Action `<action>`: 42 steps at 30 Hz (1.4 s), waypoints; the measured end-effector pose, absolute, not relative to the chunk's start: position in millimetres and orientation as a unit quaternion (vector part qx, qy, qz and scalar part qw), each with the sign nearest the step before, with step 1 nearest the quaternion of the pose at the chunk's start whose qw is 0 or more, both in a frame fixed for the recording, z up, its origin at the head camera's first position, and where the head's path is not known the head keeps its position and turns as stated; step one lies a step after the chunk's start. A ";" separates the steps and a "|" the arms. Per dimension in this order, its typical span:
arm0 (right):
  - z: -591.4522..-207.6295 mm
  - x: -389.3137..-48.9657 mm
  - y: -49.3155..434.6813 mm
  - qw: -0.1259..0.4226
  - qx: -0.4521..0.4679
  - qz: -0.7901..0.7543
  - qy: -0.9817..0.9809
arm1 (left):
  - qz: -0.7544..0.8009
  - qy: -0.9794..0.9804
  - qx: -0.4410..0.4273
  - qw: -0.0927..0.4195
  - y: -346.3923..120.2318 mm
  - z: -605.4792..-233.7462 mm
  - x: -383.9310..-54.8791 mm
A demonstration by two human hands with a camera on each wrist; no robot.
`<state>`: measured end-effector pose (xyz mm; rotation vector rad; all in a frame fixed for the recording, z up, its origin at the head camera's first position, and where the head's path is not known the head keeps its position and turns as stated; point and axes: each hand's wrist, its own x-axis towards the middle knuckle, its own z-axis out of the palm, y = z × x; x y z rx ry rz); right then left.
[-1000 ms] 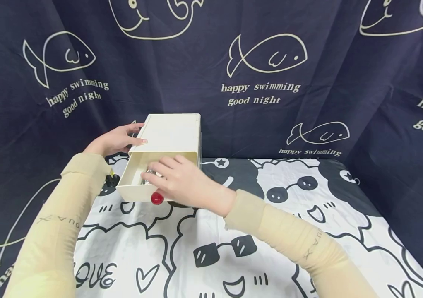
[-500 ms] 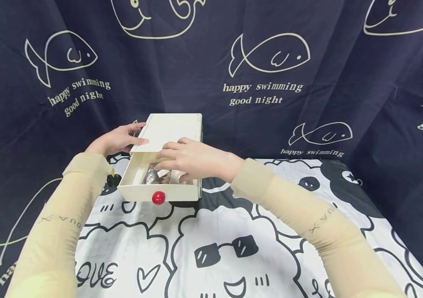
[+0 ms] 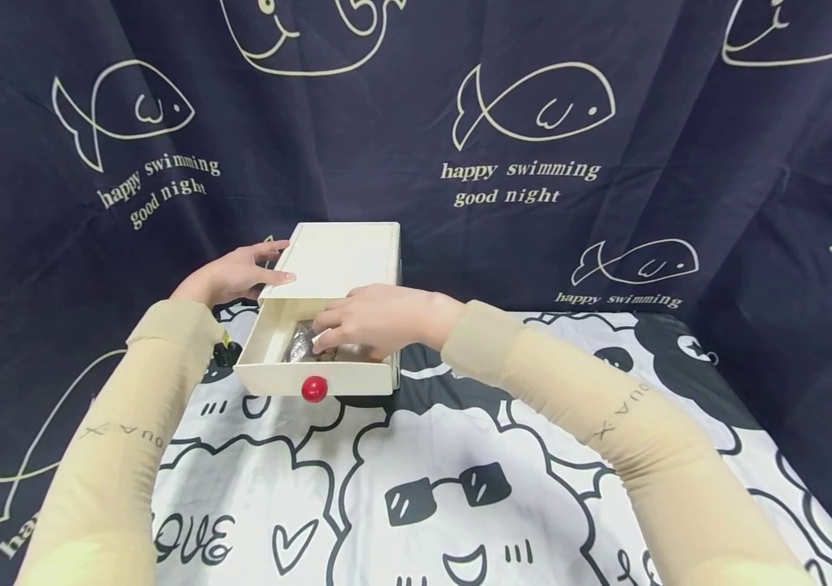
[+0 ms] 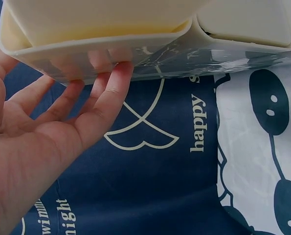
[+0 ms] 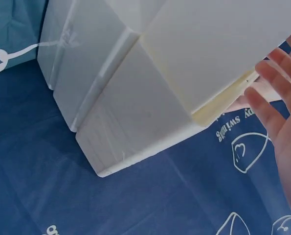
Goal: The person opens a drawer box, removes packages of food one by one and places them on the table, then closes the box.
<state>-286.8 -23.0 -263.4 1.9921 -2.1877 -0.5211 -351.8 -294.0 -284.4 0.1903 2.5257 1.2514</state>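
A white drawer box (image 3: 343, 256) stands at the back of the table, its drawer (image 3: 262, 346) pulled out and its red round knob (image 3: 314, 389) facing me. My left hand (image 3: 236, 273) rests on the box's left side; in the left wrist view its fingers (image 4: 121, 73) lie nearly straight against the wall. My right hand (image 3: 379, 317) reaches into the drawer over shiny packets (image 3: 301, 343), with a white label by its fingertips. The right wrist view shows its fingers (image 5: 279, 83) spread and gently bent at the drawer edge. Most of the drawer's contents are hidden under this hand.
The table is covered by a white cloth (image 3: 262, 488) with black cartoon prints. A dark blue fish-print curtain (image 3: 387, 146) hangs right behind the box. Beside the drawer's left side is a small dark thing (image 3: 227, 352) with a yellow tip.
My right hand has lifted from the drawer's front left, shifted right and back, then lowered again over the packets. The left hand stays on the box's side.
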 end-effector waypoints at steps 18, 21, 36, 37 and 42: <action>-261.4 -284.3 -26.5 -0.008 0.633 -0.189 -0.750 | 0.419 0.892 0.062 0.158 -291.5 -283.0 -354.3; -263.6 -283.4 -28.8 -0.003 0.629 -0.194 -0.752 | 0.412 0.895 0.061 0.158 -291.8 -282.0 -353.2; -271.7 -286.4 -34.7 0.012 0.626 -0.195 -0.755 | 0.438 0.882 0.062 0.161 -295.7 -281.4 -352.0; -272.1 -286.6 -35.1 0.011 0.626 -0.194 -0.755 | 0.437 0.882 0.063 0.161 -295.6 -281.4 -352.0; -274.8 -285.6 -38.1 0.030 0.634 -0.204 -0.745 | 0.436 0.883 0.064 0.164 -295.2 -282.2 -352.4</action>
